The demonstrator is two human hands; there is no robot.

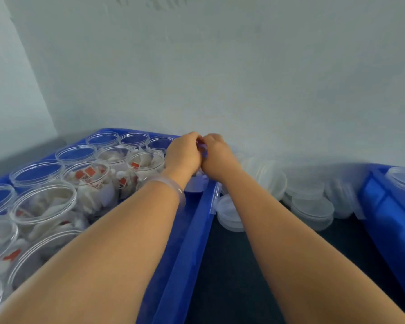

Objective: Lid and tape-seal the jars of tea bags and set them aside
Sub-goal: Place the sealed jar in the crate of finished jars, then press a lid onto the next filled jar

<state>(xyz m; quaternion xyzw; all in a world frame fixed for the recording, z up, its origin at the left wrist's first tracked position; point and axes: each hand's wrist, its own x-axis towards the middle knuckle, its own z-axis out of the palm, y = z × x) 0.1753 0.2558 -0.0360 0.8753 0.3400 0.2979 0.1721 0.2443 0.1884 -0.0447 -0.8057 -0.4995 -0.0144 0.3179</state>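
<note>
While open jars (pixel 89 176) wait in the blue crate (pixel 197 220), tape seemingly comes first.
Left hand (pixel 184 152) and right hand (pixel 216 155) curl round a small purple object (pixel 203 149), probably tape.

purple item (pixel 202 147) mostly hidden, right crate (pixel 384 206) cropped

Clear lidless jars (pixel 89 180), many holding tea bags, crowd the blue crate (pixel 197 218).

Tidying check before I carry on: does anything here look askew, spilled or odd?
Nothing spilled. The clear lids between the left blue crate and right blue crate lie in a loose heap, several tipped on edge rather than stacked. Empty jars stand among filled jars in the left crate.
</note>
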